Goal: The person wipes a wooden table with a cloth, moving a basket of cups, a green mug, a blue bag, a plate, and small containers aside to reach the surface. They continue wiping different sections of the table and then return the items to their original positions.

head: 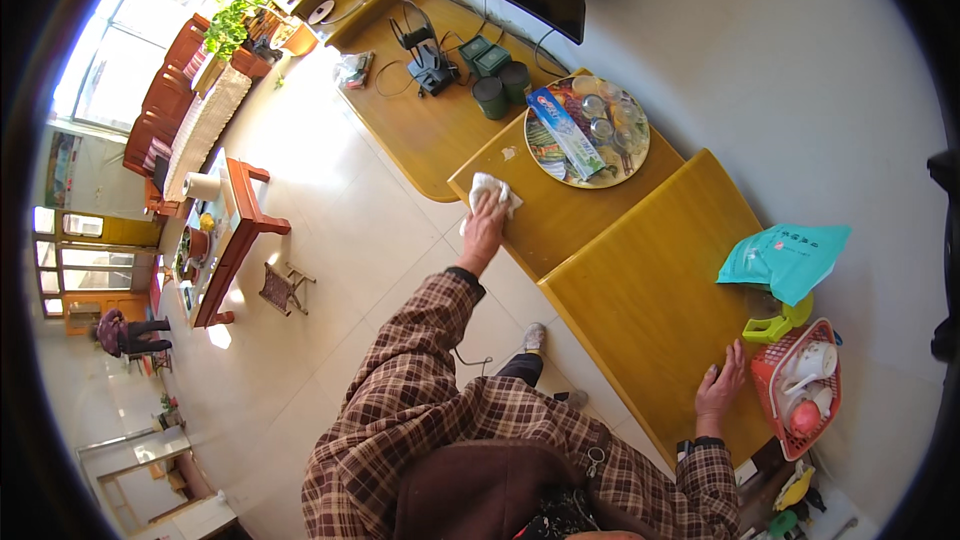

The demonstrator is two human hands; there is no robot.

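My left hand (484, 229) presses a crumpled white cloth (491, 191) onto the front left edge of the middle, lower wooden cabinet top (559, 229). A round patterned tray (634, 165) lies behind it, bearing a toothpaste box (566, 131) and several upturned glasses (600, 120). My right hand (720, 386) rests with fingers apart on the higher wooden cabinet top (652, 277), just beside a red plastic basket (772, 390) that holds a white cup, a spoon and a pinkish-red round thing.
A teal bag (787, 259) and a yellow-green handled container (769, 326) stand near the wall. Green canisters (491, 94) and a black device with cables (431, 67) occupy the left cabinet. A folding stool (285, 289) and low table (232, 240) stand behind; a person (124, 334) is far off.
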